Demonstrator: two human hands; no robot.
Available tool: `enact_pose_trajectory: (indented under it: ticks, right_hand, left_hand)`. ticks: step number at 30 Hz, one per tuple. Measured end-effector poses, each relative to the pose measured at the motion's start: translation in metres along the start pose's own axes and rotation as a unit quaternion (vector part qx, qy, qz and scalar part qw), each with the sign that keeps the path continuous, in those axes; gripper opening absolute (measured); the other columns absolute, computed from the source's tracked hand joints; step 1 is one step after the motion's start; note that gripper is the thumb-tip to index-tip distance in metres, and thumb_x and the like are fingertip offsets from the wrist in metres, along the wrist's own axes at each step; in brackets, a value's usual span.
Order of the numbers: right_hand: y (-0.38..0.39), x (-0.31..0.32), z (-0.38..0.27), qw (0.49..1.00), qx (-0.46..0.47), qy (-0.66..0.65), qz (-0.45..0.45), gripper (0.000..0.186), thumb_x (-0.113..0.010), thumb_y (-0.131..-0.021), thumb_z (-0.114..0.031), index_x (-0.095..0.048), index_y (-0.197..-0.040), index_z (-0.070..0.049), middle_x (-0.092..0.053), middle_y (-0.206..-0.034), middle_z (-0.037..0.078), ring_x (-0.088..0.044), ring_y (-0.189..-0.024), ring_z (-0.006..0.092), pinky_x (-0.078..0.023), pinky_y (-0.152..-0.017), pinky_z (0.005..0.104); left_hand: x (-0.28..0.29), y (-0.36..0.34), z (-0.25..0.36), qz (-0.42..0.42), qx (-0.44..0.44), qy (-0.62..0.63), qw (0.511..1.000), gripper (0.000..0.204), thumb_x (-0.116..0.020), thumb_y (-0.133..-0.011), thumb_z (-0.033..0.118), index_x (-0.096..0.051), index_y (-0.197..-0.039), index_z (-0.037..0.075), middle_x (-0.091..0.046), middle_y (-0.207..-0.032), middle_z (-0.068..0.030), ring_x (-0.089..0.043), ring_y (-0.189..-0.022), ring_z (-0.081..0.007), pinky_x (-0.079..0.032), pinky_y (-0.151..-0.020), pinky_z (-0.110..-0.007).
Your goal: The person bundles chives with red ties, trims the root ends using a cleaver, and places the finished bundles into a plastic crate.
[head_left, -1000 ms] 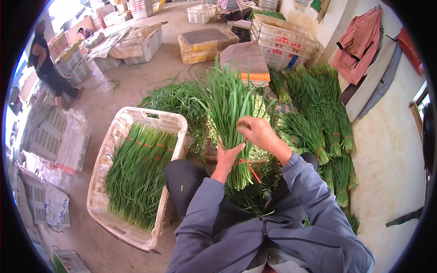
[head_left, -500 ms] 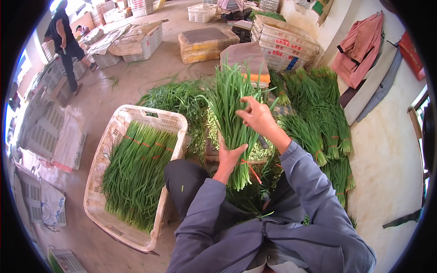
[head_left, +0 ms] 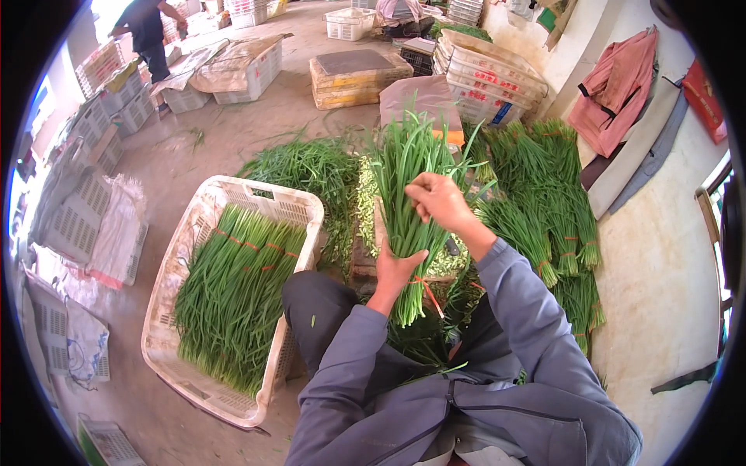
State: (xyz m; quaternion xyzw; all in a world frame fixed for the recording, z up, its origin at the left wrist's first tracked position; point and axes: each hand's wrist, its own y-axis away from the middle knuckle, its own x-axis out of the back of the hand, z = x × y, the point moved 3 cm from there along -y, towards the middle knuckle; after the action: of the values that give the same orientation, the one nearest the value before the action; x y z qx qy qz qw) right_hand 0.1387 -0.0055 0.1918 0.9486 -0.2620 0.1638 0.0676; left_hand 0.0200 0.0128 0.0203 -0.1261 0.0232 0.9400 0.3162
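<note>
Several stacked white crates [head_left: 486,74] with red and blue labels stand at one o'clock; a flat yellow box [head_left: 353,76] lies at twelve. Both forearms reach forward from six o'clock. Left hand [head_left: 396,268] wraps closed around the upright green bunch [head_left: 408,194] near its base at centre; right hand [head_left: 439,200] curls shut on the stalks higher up.

A bare concrete floor [head_left: 256,128] runs under strong daylight from the upper left, with stacked white plastic crates [head_left: 497,78] and flat cardboard boxes [head_left: 353,76] toward the back. On the right, a pale wall [head_left: 660,256] has pink cloth [head_left: 618,89] hanging against it. Another person [head_left: 148,31] stands far off by more crates.
</note>
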Motion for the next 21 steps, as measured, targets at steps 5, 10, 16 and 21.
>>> enact_pose_trajectory:
  ticks: [5, 10, 16, 21]
  right_hand:
    - [0.011, 0.001, -0.024, 0.987, 0.091, -0.129, -0.033, 0.014, -0.062, -0.098, -0.013, -0.063, -0.097, 0.001, -0.062, -0.07, 0.003, -0.055, -0.048, 0.0074, -0.045, -0.043, 0.0231]
    - [0.018, -0.036, -0.005, 0.988, 0.044, 0.127, -0.074, 0.021, -0.064, -0.095, -0.013, -0.063, -0.103, 0.006, -0.066, -0.071, 0.008, -0.061, -0.051, 0.0101, -0.05, -0.046, 0.027]
    - [0.008, -0.054, 0.014, 0.978, 0.0, -0.144, -0.151, 0.013, -0.062, -0.098, -0.013, -0.063, -0.098, 0.0, -0.063, -0.069, 0.004, -0.057, -0.05, 0.0099, -0.045, -0.044, 0.0243]
    - [0.062, -0.009, -0.026, 0.873, 0.086, -0.391, -0.278, 0.02, -0.061, -0.1, -0.02, -0.054, -0.087, -0.007, -0.047, -0.06, -0.001, -0.038, -0.044, 0.0056, -0.031, -0.037, 0.0205]
  left_hand:
    - [0.008, -0.001, -0.007, 0.01, 0.01, -0.042, 0.999, 0.069, -0.084, -0.073, 0.005, -0.05, -0.132, 0.001, -0.068, -0.115, -0.0085, -0.067, -0.098, -0.0167, -0.054, -0.088, -0.032]
    - [-0.002, 0.008, 0.02, 0.011, 0.063, -0.121, 0.991, 0.089, -0.087, -0.068, 0.018, -0.041, -0.143, 0.01, -0.065, -0.122, -0.0089, -0.065, -0.105, -0.0192, -0.052, -0.09, -0.034]
    - [0.011, 0.0, 0.008, 0.025, 0.017, -0.221, 0.975, 0.087, -0.087, -0.066, 0.03, -0.043, -0.139, 0.011, -0.064, -0.117, -0.008, -0.064, -0.107, -0.0253, -0.051, -0.089, -0.038]
    - [0.022, -0.008, -0.003, 0.021, -0.007, -0.089, 0.996, 0.081, -0.085, -0.072, 0.009, -0.044, -0.142, 0.005, -0.068, -0.12, -0.0101, -0.065, -0.109, -0.0183, -0.053, -0.094, -0.034]
